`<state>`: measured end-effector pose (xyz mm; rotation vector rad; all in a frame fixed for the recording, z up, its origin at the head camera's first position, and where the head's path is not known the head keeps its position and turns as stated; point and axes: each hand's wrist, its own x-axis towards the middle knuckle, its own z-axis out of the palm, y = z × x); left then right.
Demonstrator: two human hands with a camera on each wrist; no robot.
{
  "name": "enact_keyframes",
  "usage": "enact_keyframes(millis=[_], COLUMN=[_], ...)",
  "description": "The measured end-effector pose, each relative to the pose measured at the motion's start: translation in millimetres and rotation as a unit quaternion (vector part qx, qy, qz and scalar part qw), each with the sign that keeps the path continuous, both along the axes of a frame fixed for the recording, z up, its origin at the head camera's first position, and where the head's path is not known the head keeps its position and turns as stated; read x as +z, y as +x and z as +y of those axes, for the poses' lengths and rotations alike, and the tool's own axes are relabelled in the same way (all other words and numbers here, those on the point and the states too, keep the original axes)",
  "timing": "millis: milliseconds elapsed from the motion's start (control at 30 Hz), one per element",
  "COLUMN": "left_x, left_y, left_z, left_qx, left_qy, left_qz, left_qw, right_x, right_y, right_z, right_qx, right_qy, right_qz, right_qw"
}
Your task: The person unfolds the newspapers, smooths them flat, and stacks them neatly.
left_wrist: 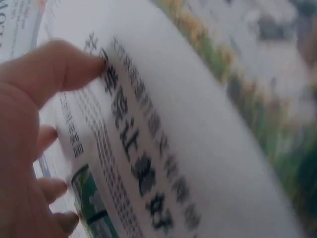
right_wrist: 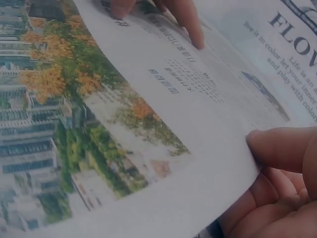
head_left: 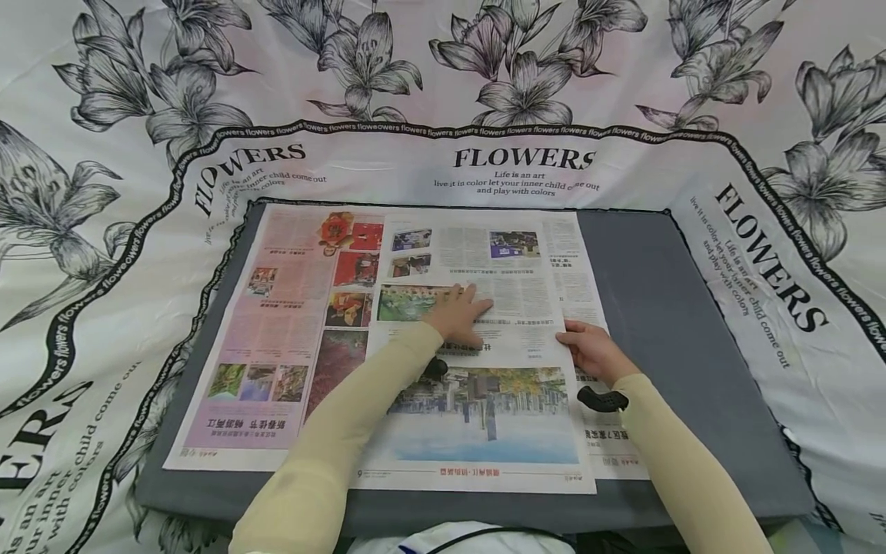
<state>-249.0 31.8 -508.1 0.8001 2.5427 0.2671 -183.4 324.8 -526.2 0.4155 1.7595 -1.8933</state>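
Note:
Several newspaper sheets [head_left: 477,469] with printed photos and upside-down Chinese text lie spread on a dark grey tabletop. With its fingers spread, the left hand [head_left: 459,315] rests on the upper middle of the top sheet, beside a green photo. The left wrist view shows its thumb and fingertips touching the paper. At the sheet's right edge, the right hand [head_left: 591,352] pinches the margin. In the right wrist view its thumb lies on top of the newspaper [right_wrist: 208,173] and its curled fingers are underneath, with the edge bowed up a little. Another sheet [head_left: 616,454] shows beneath it.
A grey surface [head_left: 692,400] extends to the right of the newspapers. White cloth [head_left: 388,173] with black flower prints and lettering surrounds it. A black wrist strap [head_left: 602,398] sits at the right wrist. A dark cable [head_left: 512,529] runs across the person's front.

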Motion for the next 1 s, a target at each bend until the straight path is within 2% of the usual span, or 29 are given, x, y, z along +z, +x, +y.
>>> enact_keyframes(millis=[167,333,433,667,867,1000], left_x=[-3.0,-1.5,-2.5,-5.2,-3.2,0.2], left_y=[1.6,5.2,5.6,4.0,3.0,5.6], left_z=[15.7,19.6,18.7,16.6,22.0,32.9], left_qx=[0.040,0.066,0.071,0.076,0.072,0.058], left_qy=[-0.002,0.001,0.006,0.007,0.004,0.004], left_qz=[0.000,-0.012,-0.014,-0.001,0.006,0.008], left_qw=[0.9992,0.9978,0.9974,0.9971,0.9974,0.9983], right_x=[1.7,4.3,4.8,-0.7,-1.2,0.9], right_y=[0.8,2.9,7.1,20.9,25.8,25.9], right_z=[9,14,16,22,27,27], right_qx=[-0.043,-0.060,-0.052,0.012,0.020,0.020], right_qy=[-0.027,-0.062,-0.074,-0.038,-0.021,-0.014], right_qz=[-0.007,-0.013,-0.015,-0.012,-0.009,-0.009], right_qw=[0.9987,0.9962,0.9958,0.9992,0.9995,0.9997])
